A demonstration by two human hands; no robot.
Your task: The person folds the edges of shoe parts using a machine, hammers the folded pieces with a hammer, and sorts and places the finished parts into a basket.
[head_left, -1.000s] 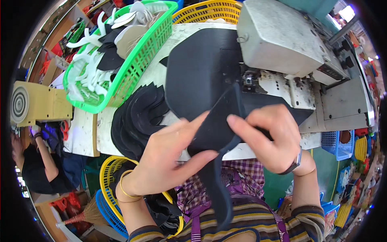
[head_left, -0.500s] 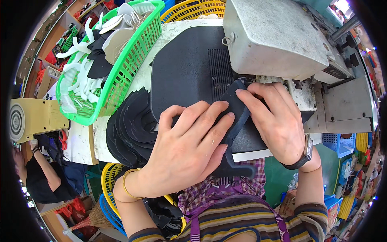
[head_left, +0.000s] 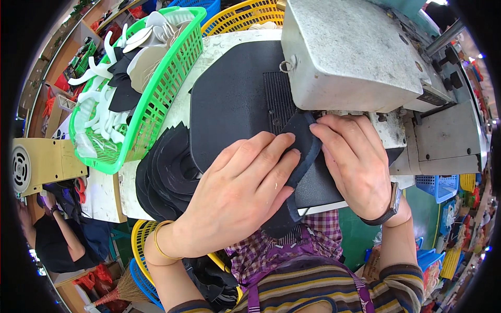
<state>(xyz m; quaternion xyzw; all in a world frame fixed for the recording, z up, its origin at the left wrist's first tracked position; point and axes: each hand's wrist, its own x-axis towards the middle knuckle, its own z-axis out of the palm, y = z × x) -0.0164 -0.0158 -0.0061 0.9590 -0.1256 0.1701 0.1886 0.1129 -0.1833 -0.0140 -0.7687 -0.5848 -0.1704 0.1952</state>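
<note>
A black, curved piece of sheet material [head_left: 301,129] with a paler grey edge lies on the machine's black table plate [head_left: 229,88]. Its far end reaches under the metal machine head [head_left: 355,57]; its lower end hangs past the near edge, toward my apron. My left hand [head_left: 237,193] lies over the piece's left side, fingers bent and thumb tucked under, gripping it. At the piece's right edge, close to the machine head, my right hand [head_left: 355,161] pinches it between thumb and fingers. What sits beneath the left palm is hidden.
Left of the plate lies a stack of similar black pieces [head_left: 164,177]. A green basket [head_left: 162,94] with white and black parts stands at the far left. Below the table sits a yellow basket [head_left: 143,237] of black pieces. Another person's arm [head_left: 68,229] shows at left.
The lower end of the black piece has swung left and inward beneath my left hand. Both hands keep their grip near the machine head. The whole view has shifted slightly.
</note>
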